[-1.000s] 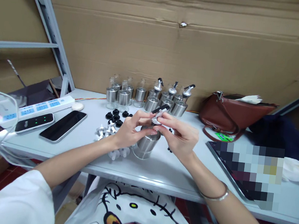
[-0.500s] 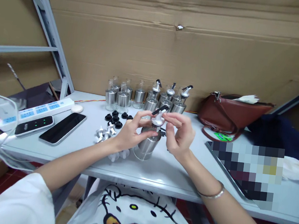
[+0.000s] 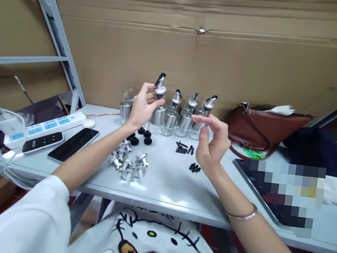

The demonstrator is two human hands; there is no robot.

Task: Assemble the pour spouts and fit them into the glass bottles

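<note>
My left hand (image 3: 144,106) is closed round the neck of an oil bottle (image 3: 157,119), a glass one with a steel sleeve and a silver pour spout with a black flip lid. It stands upright at the left end of a row of similar spouted bottles (image 3: 184,118). My right hand (image 3: 213,144) is held above the table, fingers apart and nothing in it. Below and left of it lie black flip levers (image 3: 181,149) and a cluster of small black pieces (image 3: 194,168). Silver spouts (image 3: 128,174) and black stoppers (image 3: 134,141) lie near my left forearm.
Bottles without spouts (image 3: 125,109) stand behind my left hand. To the left are a phone (image 3: 73,145), a hotspot-like device (image 3: 43,143) and a power strip (image 3: 48,125). A brown bag (image 3: 253,126) and a blurred-out tray-like object (image 3: 258,189) lie on the right. Cardboard (image 3: 180,50) closes off the back.
My left hand has carried the bottle from the front of the table back and left to the row. My right hand has come off the spout and moved slightly right.
</note>
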